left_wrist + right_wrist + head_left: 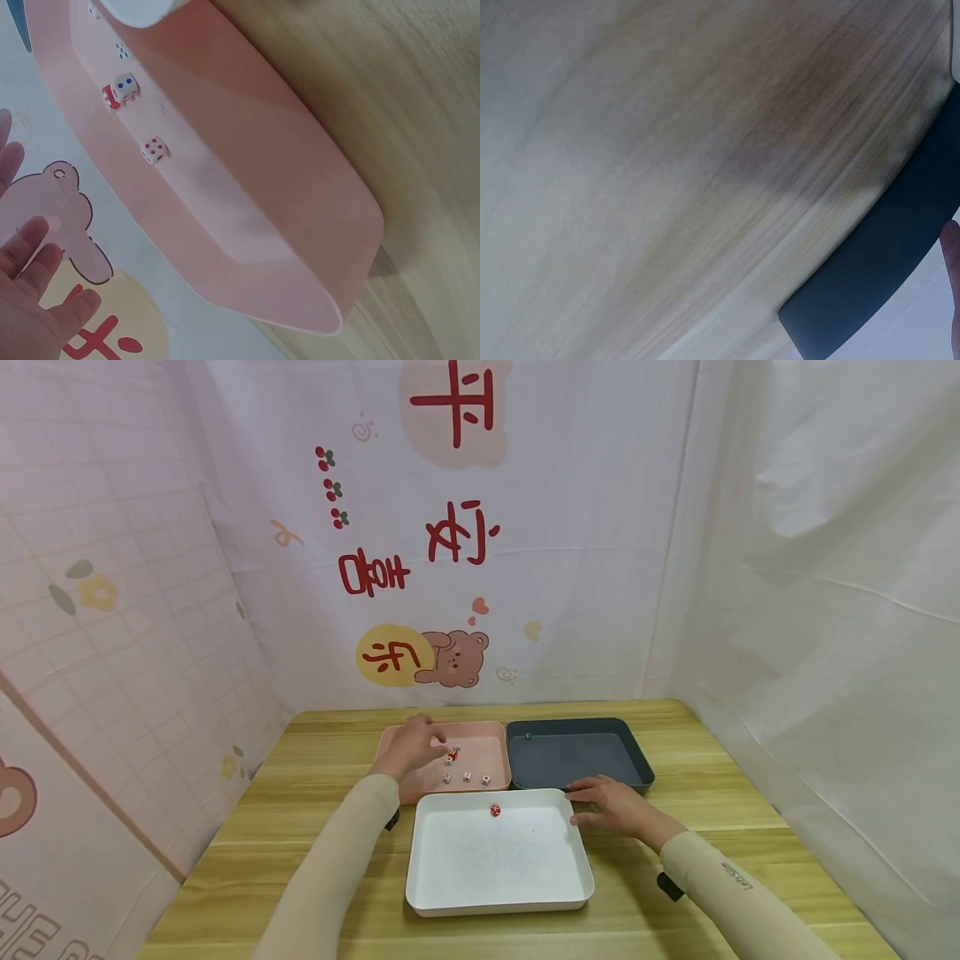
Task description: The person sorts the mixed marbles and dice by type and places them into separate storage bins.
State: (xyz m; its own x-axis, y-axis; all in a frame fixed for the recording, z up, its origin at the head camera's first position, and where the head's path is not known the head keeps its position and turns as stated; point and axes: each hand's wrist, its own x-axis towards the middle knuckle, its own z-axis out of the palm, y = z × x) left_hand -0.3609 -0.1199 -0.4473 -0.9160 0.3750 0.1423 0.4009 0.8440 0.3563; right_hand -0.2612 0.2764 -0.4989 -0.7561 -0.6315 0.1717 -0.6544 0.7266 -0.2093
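Observation:
My left hand (414,745) is over the left side of the pink tray (396,793), its fingers spread and holding nothing. Several white dice lie in that tray; one white die (154,150) shows red pips, another white die (126,84) blue pips. A small red piece (110,97) sits against the blue-pipped one. My right hand (617,808) is at the right rim of the white tray (501,910), near the dark grey tray (581,725), fingers extended; whether it touches either is unclear. A red die (496,810) lies in the white tray.
A small green die (527,736) sits in the far left corner of the dark grey tray. The three trays stand close together on a wood-grain table (300,802). Printed white cloth (585,527) hangs behind and at both sides.

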